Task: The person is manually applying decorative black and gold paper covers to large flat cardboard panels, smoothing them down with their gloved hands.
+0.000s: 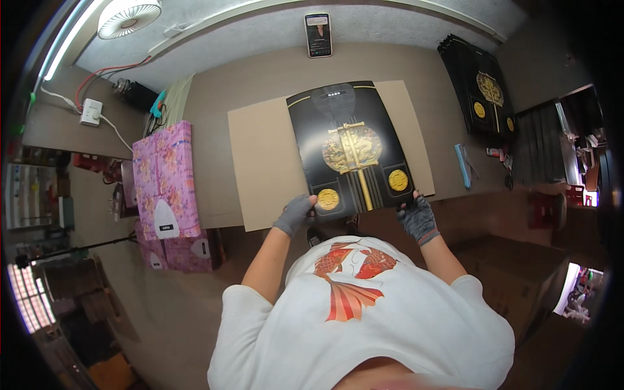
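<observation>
In front of me I hold a black printed sheet (351, 179) with a gold dragon medallion and two round gold seals near its lower corners. My left hand (296, 216), in a grey fingerless glove, grips its lower left corner. At the lower right corner, my right hand (419, 220) in a matching glove closes on the edge. Beneath the sheet a plain brown board (263, 156) lies on the table, showing on both sides. The sheet covers the board's middle, and its lower edge extends past the table's front edge.
Pink floral packages (166, 175) lie at the left edge. A stack of black printed pieces (481, 84) sits at the far right. Nearer are a blue-handled tool (462, 166) and scissors (508, 175). A phone (318, 36) stands at the back, a power strip (91, 112) at left.
</observation>
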Tool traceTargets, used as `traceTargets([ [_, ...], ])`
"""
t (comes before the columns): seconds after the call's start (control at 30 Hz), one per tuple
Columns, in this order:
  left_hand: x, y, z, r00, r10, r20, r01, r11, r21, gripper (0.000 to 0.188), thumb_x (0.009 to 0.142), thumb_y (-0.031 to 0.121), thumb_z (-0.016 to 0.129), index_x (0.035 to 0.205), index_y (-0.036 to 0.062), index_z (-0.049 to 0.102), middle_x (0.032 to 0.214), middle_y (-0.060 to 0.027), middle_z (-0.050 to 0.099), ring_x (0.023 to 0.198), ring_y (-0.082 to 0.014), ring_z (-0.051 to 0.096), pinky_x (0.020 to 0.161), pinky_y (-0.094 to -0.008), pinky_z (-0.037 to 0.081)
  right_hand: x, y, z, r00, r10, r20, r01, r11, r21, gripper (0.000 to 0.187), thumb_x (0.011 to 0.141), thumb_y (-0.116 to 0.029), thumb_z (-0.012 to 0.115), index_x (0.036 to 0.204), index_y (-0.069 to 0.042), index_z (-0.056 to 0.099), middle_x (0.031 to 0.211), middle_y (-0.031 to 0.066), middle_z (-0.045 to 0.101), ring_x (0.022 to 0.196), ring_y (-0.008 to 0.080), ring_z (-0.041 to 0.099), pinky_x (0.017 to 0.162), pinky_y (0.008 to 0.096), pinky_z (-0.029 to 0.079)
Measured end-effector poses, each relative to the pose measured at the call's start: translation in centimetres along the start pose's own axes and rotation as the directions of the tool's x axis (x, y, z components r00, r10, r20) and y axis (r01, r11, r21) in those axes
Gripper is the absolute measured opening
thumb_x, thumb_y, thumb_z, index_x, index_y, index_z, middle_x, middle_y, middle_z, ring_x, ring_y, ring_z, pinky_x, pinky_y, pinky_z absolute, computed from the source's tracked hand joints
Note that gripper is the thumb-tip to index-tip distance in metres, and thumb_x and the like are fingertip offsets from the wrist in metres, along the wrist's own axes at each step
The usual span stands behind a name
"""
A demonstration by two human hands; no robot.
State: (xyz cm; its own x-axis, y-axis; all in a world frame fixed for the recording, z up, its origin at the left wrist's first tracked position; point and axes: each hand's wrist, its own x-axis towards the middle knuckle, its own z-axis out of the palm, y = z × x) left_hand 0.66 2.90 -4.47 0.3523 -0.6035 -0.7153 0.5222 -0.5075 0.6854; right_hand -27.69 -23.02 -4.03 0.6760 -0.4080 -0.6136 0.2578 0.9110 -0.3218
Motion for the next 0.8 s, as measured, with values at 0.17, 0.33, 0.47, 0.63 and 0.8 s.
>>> traceTargets([
  [0.17,1.7,0.8,7.0,0.998,0.037,0.043,-0.039,0.999,0.034,0.028,0.095,0.039,0.058,0.092,0.0104,0.060,0.074,0.0015,0.054,0.066,-0.0076,0.052,0.063,-0.0244,0.048,-0.9,2.4,3.5,0.983,-0.038,-0.181,-0.010,0.966,-0.260,0.020,0.095,-0.031,0.062,0.103,-0.016,0.053,0.080,0.0041,0.062,0.062,0.0148,0.060,0.046,0.0302,0.046],
  [0.33,2.5,2.5,10.1,0.986,0.060,0.157,-0.081,0.988,0.131,0.033,0.094,0.040,0.058,0.100,0.0082,0.062,0.082,-0.0010,0.060,0.073,-0.0080,0.055,0.068,-0.0254,0.050,0.6,-1.7,4.9,0.901,-0.397,-0.174,0.207,0.747,-0.631,0.019,0.095,-0.022,0.061,0.111,-0.017,0.051,0.075,-0.0012,0.055,0.050,0.0092,0.054,0.041,0.0206,0.040],
  [0.47,2.0,2.9,8.5,0.957,0.283,0.058,-0.289,0.937,0.197,0.045,0.092,0.037,0.060,0.119,0.0013,0.061,0.094,-0.0080,0.066,0.083,-0.0159,0.062,0.075,-0.0315,0.052,0.6,-13.5,3.9,0.708,-0.707,-0.002,0.496,0.498,-0.712,0.014,0.096,-0.025,0.063,0.103,-0.013,0.058,0.070,-0.0038,0.053,0.052,0.0074,0.055,0.046,0.0195,0.043],
  [0.63,0.8,1.6,0.6,0.807,0.514,-0.290,-0.238,0.733,0.638,0.048,0.085,0.031,0.069,0.123,0.0044,0.059,0.116,-0.0194,0.061,0.108,-0.0320,0.059,0.092,-0.0419,0.048,2.0,-29.9,0.1,0.483,-0.861,-0.161,0.646,0.475,-0.598,0.009,0.094,-0.021,0.061,0.098,-0.015,0.055,0.074,-0.0001,0.056,0.057,0.0140,0.057,0.048,0.0253,0.047],
  [0.8,-4.1,-0.4,-4.8,0.609,0.468,-0.640,0.437,0.476,0.763,0.076,0.074,0.039,0.076,0.137,0.0065,0.048,0.141,-0.0224,0.042,0.127,-0.0412,0.044,0.105,-0.0450,0.040,8.7,-38.2,-5.1,0.613,-0.698,-0.369,0.615,0.715,-0.332,0.007,0.095,-0.017,0.055,0.101,-0.014,0.053,0.083,0.0057,0.061,0.064,0.0183,0.059,0.050,0.0288,0.050],
])
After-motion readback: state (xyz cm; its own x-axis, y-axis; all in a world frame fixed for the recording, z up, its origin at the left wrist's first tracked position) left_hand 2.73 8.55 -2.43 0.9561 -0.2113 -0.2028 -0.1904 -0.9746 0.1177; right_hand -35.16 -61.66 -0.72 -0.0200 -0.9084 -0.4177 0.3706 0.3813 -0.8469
